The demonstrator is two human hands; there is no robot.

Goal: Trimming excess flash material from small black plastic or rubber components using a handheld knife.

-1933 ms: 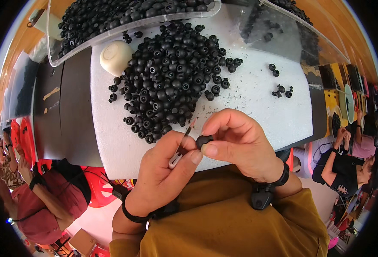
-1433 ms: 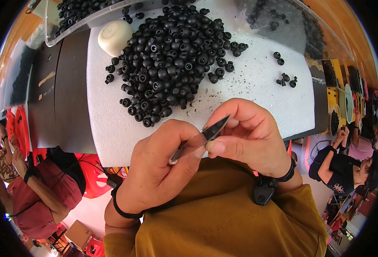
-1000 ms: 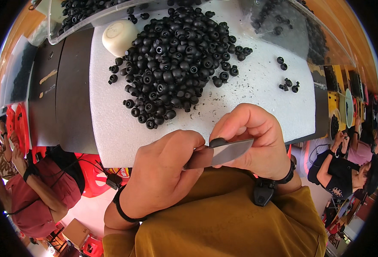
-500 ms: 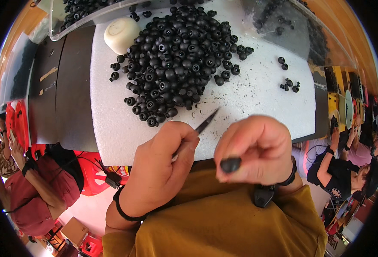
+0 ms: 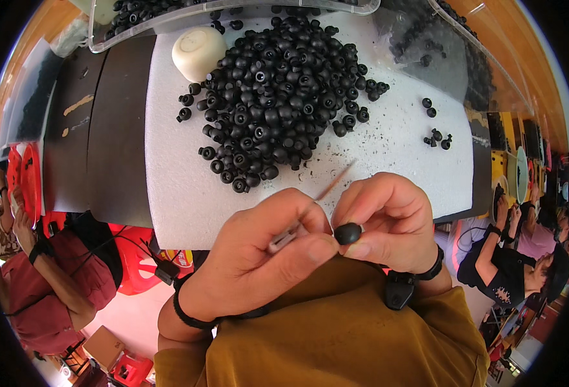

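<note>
closing a moment-old gap, the left hand (image 5: 268, 242), curled round a knife (image 5: 335, 181), is beside the right hand (image 5: 394, 222), thumb and fingers pinching a black bulb-shaped piece (image 5: 347, 234) nearside of the heap (image 5: 284, 97); both hands now flank it.

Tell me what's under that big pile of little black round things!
The black pile sits on a white sheet, which shows to its left and right. What's directly beneath the middle is covered, so I can't see it.
</note>
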